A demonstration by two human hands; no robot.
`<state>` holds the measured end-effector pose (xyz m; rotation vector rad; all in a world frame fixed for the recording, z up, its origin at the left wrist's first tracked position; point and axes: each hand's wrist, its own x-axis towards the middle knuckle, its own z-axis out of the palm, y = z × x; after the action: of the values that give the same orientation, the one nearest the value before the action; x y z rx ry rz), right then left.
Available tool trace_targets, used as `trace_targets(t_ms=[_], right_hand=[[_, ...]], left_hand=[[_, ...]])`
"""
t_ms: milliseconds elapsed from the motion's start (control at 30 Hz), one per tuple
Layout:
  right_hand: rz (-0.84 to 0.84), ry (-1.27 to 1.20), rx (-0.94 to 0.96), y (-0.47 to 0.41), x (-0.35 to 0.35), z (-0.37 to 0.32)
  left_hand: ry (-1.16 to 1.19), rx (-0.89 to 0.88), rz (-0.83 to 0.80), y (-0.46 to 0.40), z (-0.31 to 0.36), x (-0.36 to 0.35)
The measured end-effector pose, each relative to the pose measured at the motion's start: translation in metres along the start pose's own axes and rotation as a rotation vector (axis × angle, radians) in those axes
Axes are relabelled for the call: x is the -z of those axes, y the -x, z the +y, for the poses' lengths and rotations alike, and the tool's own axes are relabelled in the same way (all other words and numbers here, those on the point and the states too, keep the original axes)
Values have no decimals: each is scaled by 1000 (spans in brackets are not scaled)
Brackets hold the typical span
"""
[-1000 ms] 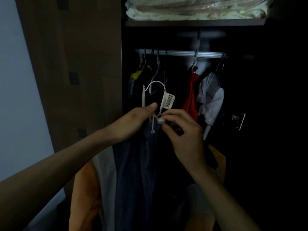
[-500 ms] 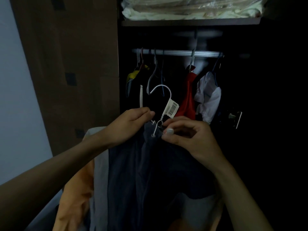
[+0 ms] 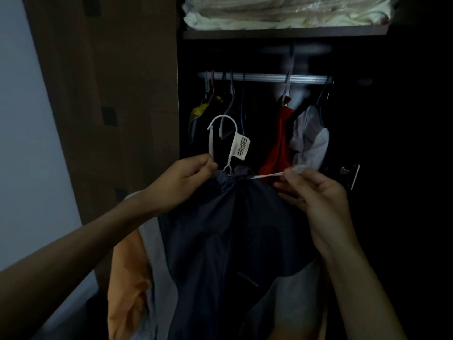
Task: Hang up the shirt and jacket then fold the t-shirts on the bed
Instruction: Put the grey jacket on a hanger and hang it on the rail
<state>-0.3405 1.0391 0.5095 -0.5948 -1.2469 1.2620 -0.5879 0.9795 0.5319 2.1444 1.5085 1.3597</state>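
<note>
Filling the right half of the view, the open wardrobe is so dark that its back and right side cannot be made out. Its brown door stands at the left, cut off at the top edge. A shelf above carries pale bedding in plastic, also cut off at the top.

The jacket, dark blue with grey and orange panels, hangs in front of the wardrobe in the lower middle; its lower part runs out of the bottom edge and its sleeves are hard to trace in the gloom. Its collar is bunched under a white hanger, whose hook rises free below the metal rail. The hanger's shoulders are hidden inside the cloth.

On the rail hang a yellow garment, a red garment and a white garment, with darker ones between them barely visible.

The left hand grips the collar at the hanger's neck, fingers curled round the cloth. The right hand pinches a thin white cord between thumb and fingers, drawn taut from the collar.

A barcode tag dangles from the hook; its print is unreadable.
</note>
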Motion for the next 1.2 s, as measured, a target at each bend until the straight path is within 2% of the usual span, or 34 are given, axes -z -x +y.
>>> trace_targets(t_ms=[233, 333, 433, 567, 667, 800, 900, 1100, 1200], right_hand=[[-221, 432, 94, -13, -31, 6], [-351, 508, 44, -12, -34, 7], [-581, 622, 14, -16, -28, 0], [-759, 634, -174, -33, -28, -7], [-784, 622, -266, -42, -35, -9], [-753, 807, -81, -45, -42, -25], [-736, 809, -18, -44, -47, -38], [-695, 721, -140, -37, -52, -56], [-634, 685, -174, -37, -55, -64]], left_hand=[[33, 46, -9, -11, 4, -20], [58, 51, -24, -11, 3, -20], [70, 69, -58, -12, 2, -18], [-5, 70, -134, -13, -2, -18], [-31, 72, -164, -16, -4, -19], [-42, 65, -181, -18, -6, -15], [-5, 50, -161, -18, -5, -10], [4, 54, -118, -11, -6, 0], [-38, -1, -67, -6, -7, 2]])
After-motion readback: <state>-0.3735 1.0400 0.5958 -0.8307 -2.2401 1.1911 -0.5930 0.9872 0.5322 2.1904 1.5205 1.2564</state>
